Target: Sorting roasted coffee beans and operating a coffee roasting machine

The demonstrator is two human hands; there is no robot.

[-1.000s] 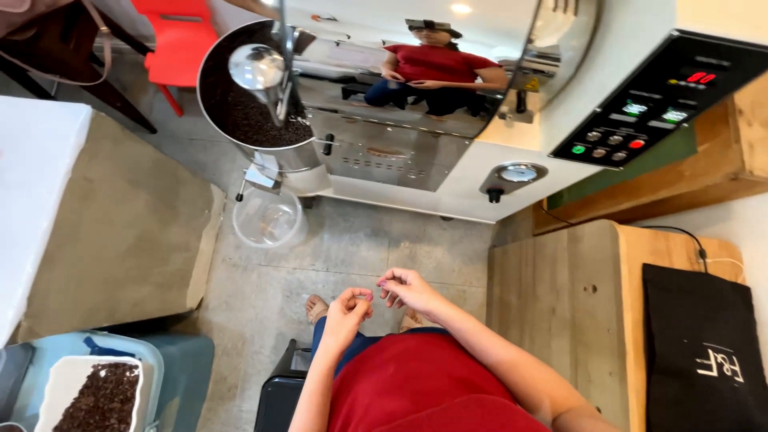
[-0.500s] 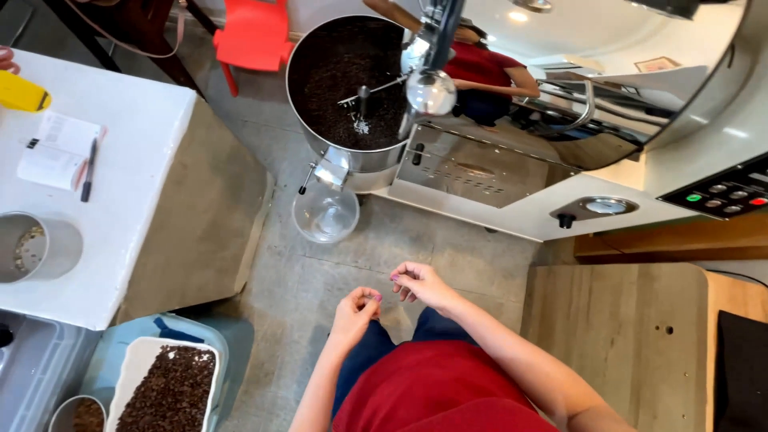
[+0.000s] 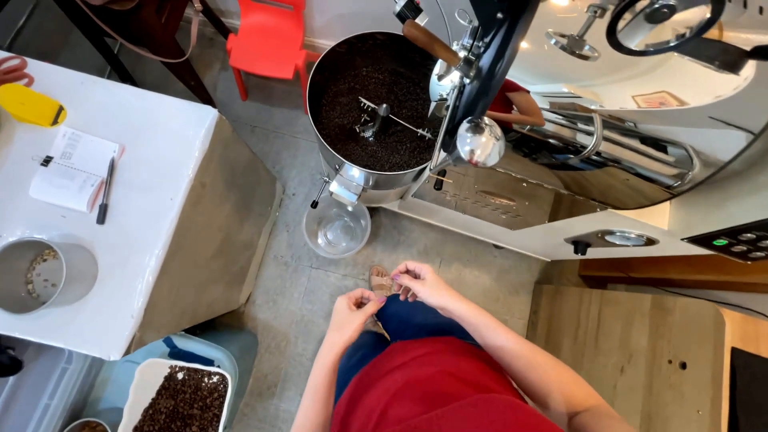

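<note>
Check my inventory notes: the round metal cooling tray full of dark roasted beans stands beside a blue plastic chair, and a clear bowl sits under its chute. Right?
Not quite. The head view shows the plastic chair is red, not blue. The round metal cooling tray does hold dark beans, with the clear bowl below its chute.

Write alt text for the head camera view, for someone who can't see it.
Seen from above, a person's left hand and right hand pinch something tiny. Ahead, a round tray of dark beans stands on a roasting machine; a white table is at left.
</note>
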